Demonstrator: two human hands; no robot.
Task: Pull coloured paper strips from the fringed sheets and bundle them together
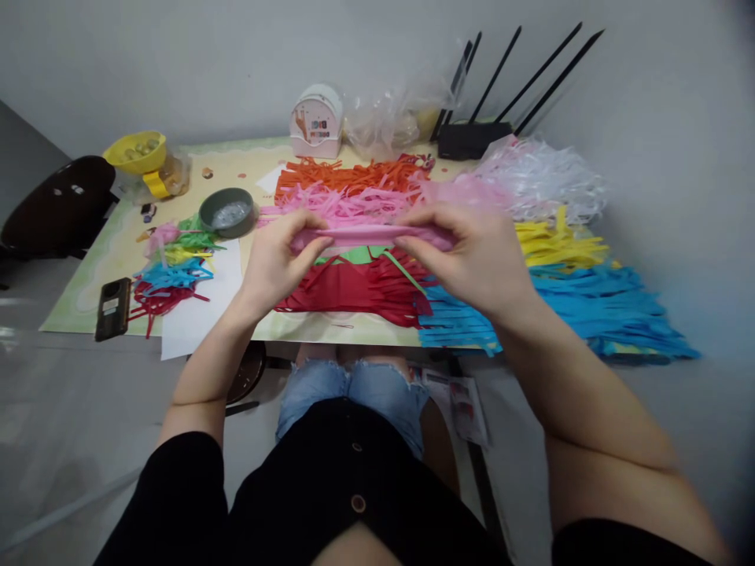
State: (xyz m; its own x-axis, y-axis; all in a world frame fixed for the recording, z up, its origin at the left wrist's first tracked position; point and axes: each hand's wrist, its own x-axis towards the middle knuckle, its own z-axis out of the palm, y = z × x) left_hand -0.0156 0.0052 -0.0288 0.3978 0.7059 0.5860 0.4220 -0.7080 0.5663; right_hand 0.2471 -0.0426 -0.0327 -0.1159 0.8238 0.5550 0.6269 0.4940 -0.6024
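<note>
A strip of pink tissue paper (366, 235), rolled or folded narrow, is stretched level between my two hands above the table. My left hand (289, 255) pinches its left end between thumb and fingers. At the other end my right hand (472, 251) grips it the same way, with loose pink fringe trailing behind. Below the strip lies red fringed paper (348, 289), with a bit of green paper (359, 255) at its upper edge. Just beyond my hands are pink fringed paper (354, 203) and orange fringed paper (348, 178).
Blue fringe (602, 303), yellow fringe (554, 245) and white fringe (548, 177) lie right. A black router (475, 140) stands behind. Left are a grey bowl (227, 212), small coloured tassels (171, 275), a white sheet (204, 314) and a phone (112, 308) at the table's front edge.
</note>
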